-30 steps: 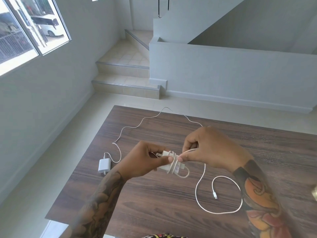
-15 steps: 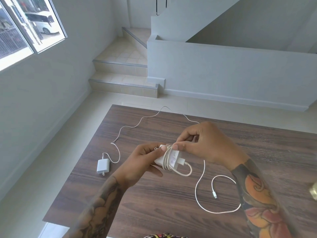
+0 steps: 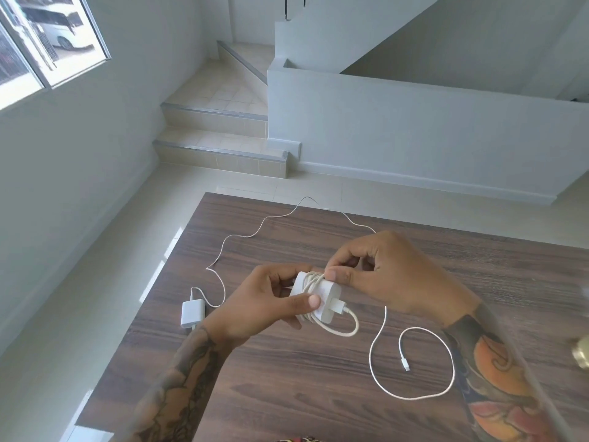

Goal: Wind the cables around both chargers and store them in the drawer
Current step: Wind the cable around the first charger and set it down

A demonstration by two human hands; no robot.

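Hands [image 3: 264, 301] wind unmarked white charger [image 3: 325, 298]

Bare table [image 3: 287, 393] near the person, second charger [image 3: 192, 313] at left, loose cable loop [image 3: 414, 365] at right

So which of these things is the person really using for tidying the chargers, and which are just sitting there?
For the job:
- charger in the hands
- its thick cable, pinched by the right hand
- left hand, gripping that charger
- second charger and its thin cable, waiting

Just there:
- wooden table
- stairs
- window
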